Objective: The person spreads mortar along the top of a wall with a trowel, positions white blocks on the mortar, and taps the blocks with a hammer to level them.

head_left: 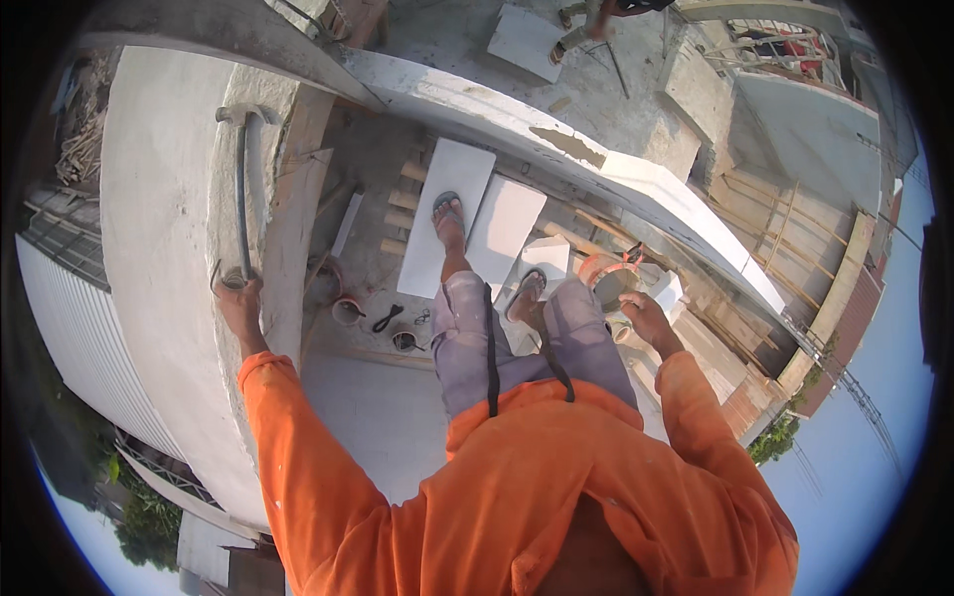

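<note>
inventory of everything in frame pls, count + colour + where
Metal bar: 1, dark grey, bent at top, lying on the wall top, lower end in the left hand.
Wall: 1, pale plaster, left.
Tiles: about 4, white, on slats under the feet.
Bucket: 1, orange, by the right hand.
Small cups: 2, on the floor below the tiles.
Another person: 1, top, only partly visible.
Left hand: gripping the bar.
Right hand: open, beside the bucket.

Left hand [240,303] on the wall top [159,228] — bucket [608,278] right, beside right hand [644,316].
</note>
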`<act>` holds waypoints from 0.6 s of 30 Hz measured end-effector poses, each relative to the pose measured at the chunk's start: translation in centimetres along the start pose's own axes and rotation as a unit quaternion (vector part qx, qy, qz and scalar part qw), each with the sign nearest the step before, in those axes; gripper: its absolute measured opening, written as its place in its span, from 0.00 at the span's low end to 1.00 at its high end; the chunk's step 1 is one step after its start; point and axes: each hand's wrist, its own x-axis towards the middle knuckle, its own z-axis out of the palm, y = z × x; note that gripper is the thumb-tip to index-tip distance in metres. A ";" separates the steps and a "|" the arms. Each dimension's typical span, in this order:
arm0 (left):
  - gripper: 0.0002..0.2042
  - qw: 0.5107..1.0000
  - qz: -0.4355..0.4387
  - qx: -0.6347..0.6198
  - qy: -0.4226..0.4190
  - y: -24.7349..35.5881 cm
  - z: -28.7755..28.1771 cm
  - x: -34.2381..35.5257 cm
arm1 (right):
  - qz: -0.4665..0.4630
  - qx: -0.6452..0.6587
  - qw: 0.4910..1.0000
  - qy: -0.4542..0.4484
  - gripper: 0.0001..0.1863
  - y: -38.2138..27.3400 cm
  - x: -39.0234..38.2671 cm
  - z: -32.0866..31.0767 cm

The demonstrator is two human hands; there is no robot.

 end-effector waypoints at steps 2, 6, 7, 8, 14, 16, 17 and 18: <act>0.34 0.990 -0.116 -0.041 0.067 -2.9 0.8 -0.8 | 0.000 0.044 0.999 -0.011 0.21 -1.2 -0.5 0.8; 0.28 0.935 -0.252 -0.247 0.024 -7.3 5.5 -6.4 | -0.010 0.115 0.993 -0.023 0.21 -2.2 -1.1 2.4; 0.26 0.923 -0.257 -0.285 -0.036 -6.7 6.8 -8.7 | -0.023 0.123 0.992 -0.021 0.21 -1.9 -1.0 2.8; 0.24 0.913 -0.239 -0.308 -0.121 -4.5 7.7 -11.5 | -0.033 0.116 0.992 -0.021 0.21 -2.5 -1.2 2.7; 0.19 0.761 -0.034 -0.278 -0.585 9.2 8.6 -22.0 | -0.194 0.021 0.980 -0.023 0.30 -14.7 -6.0 2.7; 0.21 0.690 0.028 -0.244 -0.681 13.7 8.3 -24.6 | -0.245 -0.015 0.969 -0.037 0.34 -17.3 -7.8 1.9; 0.23 0.624 0.072 -0.248 -0.738 15.4 8.1 -25.7 | -0.265 -0.030 0.963 -0.047 0.34 -18.2 -8.7 1.6; 0.23 0.607 0.097 -0.202 -0.762 16.3 7.9 -26.4 | -0.289 -0.040 0.955 -0.059 0.35 -18.6 -9.2 2.0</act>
